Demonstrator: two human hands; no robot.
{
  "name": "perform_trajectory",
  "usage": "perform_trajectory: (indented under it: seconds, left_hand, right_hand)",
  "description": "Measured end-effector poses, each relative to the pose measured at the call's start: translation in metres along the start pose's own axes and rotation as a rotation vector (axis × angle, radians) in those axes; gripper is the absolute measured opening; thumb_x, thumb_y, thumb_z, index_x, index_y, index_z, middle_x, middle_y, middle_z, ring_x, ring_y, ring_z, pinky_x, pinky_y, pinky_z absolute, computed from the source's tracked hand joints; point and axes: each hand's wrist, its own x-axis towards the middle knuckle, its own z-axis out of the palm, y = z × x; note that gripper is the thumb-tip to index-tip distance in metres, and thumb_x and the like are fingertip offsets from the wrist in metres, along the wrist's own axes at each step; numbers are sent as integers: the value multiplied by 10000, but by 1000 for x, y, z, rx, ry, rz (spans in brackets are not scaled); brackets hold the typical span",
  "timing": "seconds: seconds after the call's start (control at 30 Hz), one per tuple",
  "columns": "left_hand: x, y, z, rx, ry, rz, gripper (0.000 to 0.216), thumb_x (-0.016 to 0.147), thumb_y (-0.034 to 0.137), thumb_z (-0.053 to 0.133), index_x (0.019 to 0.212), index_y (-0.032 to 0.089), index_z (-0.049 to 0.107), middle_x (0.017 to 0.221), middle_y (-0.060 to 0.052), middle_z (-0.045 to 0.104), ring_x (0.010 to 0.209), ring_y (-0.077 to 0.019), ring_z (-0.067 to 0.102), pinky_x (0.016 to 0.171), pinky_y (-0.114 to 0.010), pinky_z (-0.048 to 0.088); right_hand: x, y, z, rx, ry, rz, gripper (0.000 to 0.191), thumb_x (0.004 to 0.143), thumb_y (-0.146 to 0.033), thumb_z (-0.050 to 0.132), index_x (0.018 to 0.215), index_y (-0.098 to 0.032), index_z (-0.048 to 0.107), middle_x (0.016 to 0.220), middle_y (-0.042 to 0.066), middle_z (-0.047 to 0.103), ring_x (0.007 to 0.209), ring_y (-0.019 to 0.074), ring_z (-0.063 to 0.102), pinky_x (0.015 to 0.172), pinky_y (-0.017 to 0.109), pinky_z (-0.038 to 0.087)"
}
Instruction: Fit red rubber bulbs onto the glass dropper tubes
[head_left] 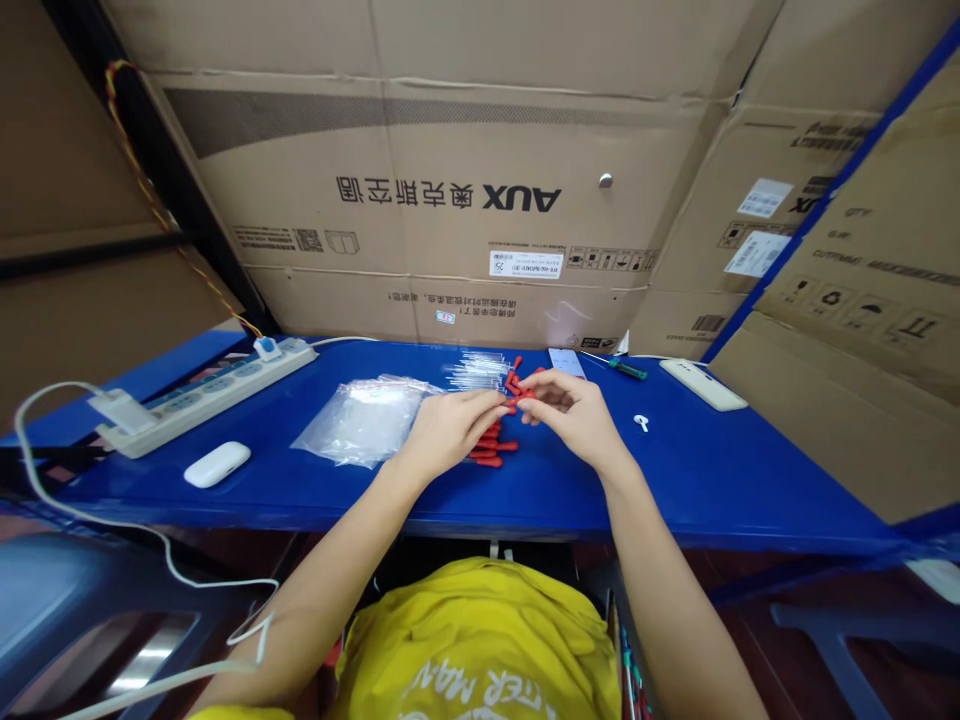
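Note:
Both of my hands meet over the middle of the blue table. My right hand (574, 412) pinches a red rubber bulb (527, 395) between thumb and fingers. Close against it, my left hand (454, 425) has its thumb and fingers pressed together; what they grip is hidden. Several thin clear tubes (478, 370) lie in a bunch just beyond my left hand. Loose red bulbs (514, 381) are scattered behind my fingertips, partly covered by my right hand. Nearer to me, a row of red-bulbed droppers (489, 452) lies partly under my left hand.
Clear plastic bags (364, 420) lie left of my left hand. Farther left are a white earbud case (217, 464) and a power strip (210, 395). On the right are an earbud (641, 423), a green-handled screwdriver (627, 369) and a white power bank (703, 385). Cardboard (450, 130) walls the back.

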Motion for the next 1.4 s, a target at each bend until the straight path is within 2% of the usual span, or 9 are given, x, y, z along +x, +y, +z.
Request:
perform_trajectory:
  seconds: [0.13,0.23,0.3,0.47,0.93,1.23,1.4]
  left_hand:
    - [0,-1,-2,-17,-46,-75,349,1160,430,396,1208,236,683,1053,-52,817,898,-220,767,726,-285,466]
    - [-1,0,-2,-14,-87,-58,343,1167,364,349,1145,220,660,1064,-58,810,908,-220,763,713,-282,453]
    - [-2,1,-3,15,-93,-58,349,1165,358,344,1080,211,649,997,-54,803,850,-210,751,672,-277,424]
    - [-2,1,-2,44,-64,-34,377,1168,375,332,1030,204,639,884,-39,771,766,-188,713,627,-272,372]
    - [-4,-2,0,82,-12,18,338,1159,333,372,987,200,631,793,-18,730,697,-170,671,597,-272,311]
    - [-1,3,0,77,13,-30,370,1163,355,355,977,204,637,817,-27,736,690,-169,667,608,-271,332]
    - [0,1,-1,89,77,-39,368,1164,371,368,1033,210,671,929,-39,777,748,-172,700,643,-272,377]
  right_hand:
    - [1,-4,-5,64,2,0,298,852,-477,880,963,-222,772,790,13,793,686,184,774,677,321,655]
    - [1,-4,-6,67,5,-14,295,853,-451,885,1006,-220,781,840,23,808,726,188,790,718,329,665]
    - [1,-3,-6,52,2,-9,310,856,-460,882,1021,-213,795,838,32,811,732,196,793,733,344,670]
    - [1,0,-2,58,-4,-5,301,853,-481,885,926,-209,779,788,34,801,700,202,790,720,355,675]
    - [-1,7,10,95,-5,-37,330,905,-519,837,947,-210,729,830,52,816,771,227,833,760,363,713]
    - [-1,2,11,134,-7,-27,355,907,-546,826,982,-220,706,832,35,805,761,215,824,767,374,717]
    - [1,1,12,120,46,-12,381,870,-555,859,997,-215,743,795,34,802,727,223,819,711,366,706]
